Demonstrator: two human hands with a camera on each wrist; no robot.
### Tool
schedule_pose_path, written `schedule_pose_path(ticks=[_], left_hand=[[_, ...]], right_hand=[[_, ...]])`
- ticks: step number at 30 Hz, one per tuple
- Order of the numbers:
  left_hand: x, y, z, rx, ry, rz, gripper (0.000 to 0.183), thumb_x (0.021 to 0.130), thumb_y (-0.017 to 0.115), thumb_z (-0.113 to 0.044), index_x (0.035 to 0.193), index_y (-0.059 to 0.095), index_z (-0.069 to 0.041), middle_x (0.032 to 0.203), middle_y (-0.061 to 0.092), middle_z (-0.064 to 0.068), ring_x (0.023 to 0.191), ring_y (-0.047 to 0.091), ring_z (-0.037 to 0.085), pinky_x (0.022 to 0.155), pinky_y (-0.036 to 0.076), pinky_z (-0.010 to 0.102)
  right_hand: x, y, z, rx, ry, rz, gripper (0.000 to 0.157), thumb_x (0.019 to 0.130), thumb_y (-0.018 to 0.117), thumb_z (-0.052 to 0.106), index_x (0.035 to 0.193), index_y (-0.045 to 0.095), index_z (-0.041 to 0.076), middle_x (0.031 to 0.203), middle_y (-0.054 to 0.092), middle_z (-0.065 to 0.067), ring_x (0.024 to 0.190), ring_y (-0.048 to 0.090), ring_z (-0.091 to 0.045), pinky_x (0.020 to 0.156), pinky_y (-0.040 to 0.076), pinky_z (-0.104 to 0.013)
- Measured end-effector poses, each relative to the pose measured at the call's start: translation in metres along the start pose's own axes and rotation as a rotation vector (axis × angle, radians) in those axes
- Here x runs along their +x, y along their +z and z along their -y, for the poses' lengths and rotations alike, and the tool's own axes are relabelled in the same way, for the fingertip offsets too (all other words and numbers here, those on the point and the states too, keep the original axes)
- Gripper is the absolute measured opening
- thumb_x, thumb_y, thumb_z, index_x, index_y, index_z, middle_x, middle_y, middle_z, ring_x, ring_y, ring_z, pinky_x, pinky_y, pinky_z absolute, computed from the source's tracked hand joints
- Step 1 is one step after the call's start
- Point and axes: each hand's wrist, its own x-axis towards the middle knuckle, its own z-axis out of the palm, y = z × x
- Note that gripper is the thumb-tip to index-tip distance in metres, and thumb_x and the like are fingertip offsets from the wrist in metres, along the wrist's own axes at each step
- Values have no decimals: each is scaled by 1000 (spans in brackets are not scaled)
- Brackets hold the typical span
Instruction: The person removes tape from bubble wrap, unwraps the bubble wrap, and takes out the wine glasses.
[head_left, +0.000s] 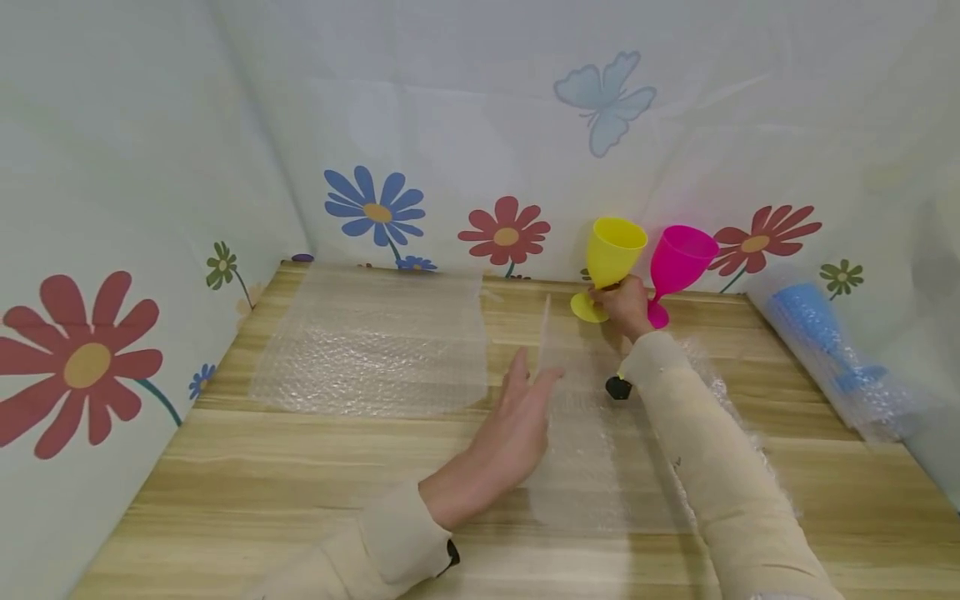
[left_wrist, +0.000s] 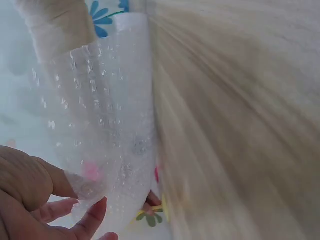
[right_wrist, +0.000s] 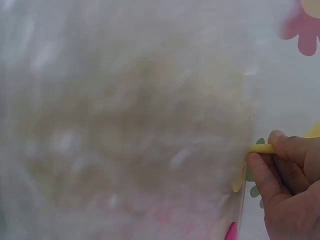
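My right hand (head_left: 624, 304) pinches the stem of a yellow plastic goblet (head_left: 617, 246), which stands upright or nearly so at the back of the table. In the right wrist view, the thumb and fingertips close on the yellow stem (right_wrist: 261, 148). Just right of that hand is a pink goblet (head_left: 682, 258), its foot partly behind the wrist. My left hand (head_left: 504, 437) reaches up beside a raised sheet of bubble wrap (head_left: 577, 467), its fingers extended and spread. From the left wrist, the fingertips (left_wrist: 97, 212) show right at the clear wrap (left_wrist: 110, 115).
Another bubble wrap sheet (head_left: 375, 350) lies flat at the back left of the wooden table (head_left: 247, 483). At the right edge is a blue goblet (head_left: 813, 317) rolled in bubble wrap. A flower-printed curtain (head_left: 450, 125) stands behind and along the sides.
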Motion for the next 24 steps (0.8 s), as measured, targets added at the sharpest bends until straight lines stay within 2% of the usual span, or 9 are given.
schedule_pose_path(ticks=[2, 6, 9, 13, 19, 24], left_hand=[[0, -8, -1, -34, 0, -11, 58, 95, 53, 15, 146, 52, -13, 161, 22, 30, 140, 43, 38, 105, 48, 47], [1, -24, 0, -90, -1, -25, 51, 95, 58, 12, 140, 57, -11, 151, 44, 21, 133, 51, 33, 106, 47, 45], [4, -42, 0, -125, -20, 4, 42, 95, 62, 10, 133, 62, -9, 130, 61, 12, 118, 59, 27, 101, 50, 42], [7, -74, 0, -168, -72, 51, 35, 96, 67, 6, 128, 66, -9, 109, 65, 5, 98, 60, 20, 88, 54, 35], [7, -124, 3, -231, -68, 87, 40, 96, 69, 2, 134, 63, -8, 119, 66, 7, 105, 63, 23, 91, 56, 35], [7, -161, 10, -226, -77, 66, 43, 99, 65, 1, 141, 58, -9, 126, 64, 10, 114, 60, 27, 96, 54, 40]], right_hand=[[1, -1, -1, -3, -4, 0, 39, 96, 71, 3, 130, 55, -5, 128, 59, -23, 119, 54, -40, 111, 43, -50], [1, -1, -2, -4, -7, 3, 39, 96, 71, 2, 130, 54, -6, 128, 59, -24, 119, 53, -40, 111, 43, -50], [2, -2, -3, -9, 3, -4, 39, 96, 71, 3, 130, 54, -6, 128, 59, -24, 118, 54, -40, 111, 43, -50], [3, -3, -5, -11, 16, -17, 39, 95, 72, 3, 129, 55, -7, 128, 59, -24, 118, 54, -40, 110, 44, -48], [3, -1, -4, -26, -4, -33, 40, 93, 74, 4, 127, 57, -10, 125, 60, -25, 115, 53, -39, 108, 45, -47], [3, 1, -4, -17, -23, -38, 40, 93, 74, 3, 127, 57, -9, 125, 60, -25, 115, 54, -39, 107, 47, -48]])
